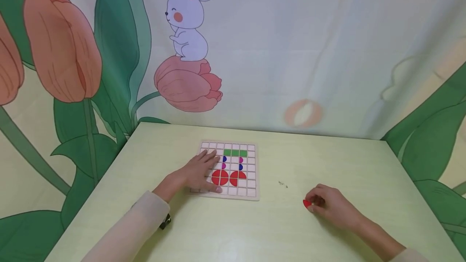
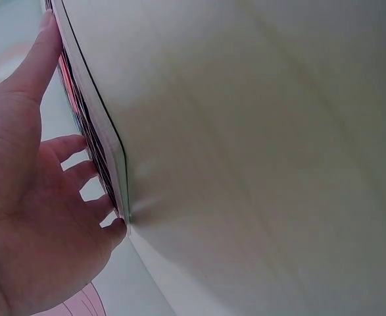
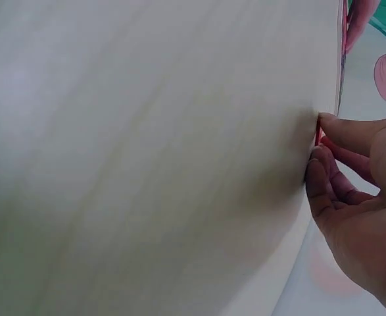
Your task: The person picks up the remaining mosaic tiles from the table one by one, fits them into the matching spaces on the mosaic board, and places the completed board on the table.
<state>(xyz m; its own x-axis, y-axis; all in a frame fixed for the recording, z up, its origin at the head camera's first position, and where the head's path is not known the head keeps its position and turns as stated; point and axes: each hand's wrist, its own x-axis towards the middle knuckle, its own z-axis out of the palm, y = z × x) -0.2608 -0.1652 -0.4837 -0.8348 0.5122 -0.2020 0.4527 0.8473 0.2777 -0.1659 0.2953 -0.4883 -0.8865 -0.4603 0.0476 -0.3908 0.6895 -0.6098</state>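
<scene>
My left hand [image 1: 198, 173] rests on the left part of a square grid board [image 1: 257, 173], fingers spread and thumb near its front edge. On the board are a row of green squares [image 1: 235, 153], small blue and pink half-round pieces, a full red circle [image 1: 220, 177] and three red quarters [image 1: 237, 178] of another circle beside it. Off to the right, low over the table, my right hand [image 1: 333, 205] pinches a small red quarter-circle piece [image 1: 307, 204] between thumb and fingers. In the right wrist view, only a thin red edge [image 3: 318, 131] of that piece shows.
The pale table [image 1: 276, 229] reaches back to a printed cloth [image 1: 255, 51] with a rabbit and tulips. A small dark mark [image 1: 282, 184] lies on the tabletop between the board and my right hand. A black item [image 1: 165, 221] shows under the left sleeve.
</scene>
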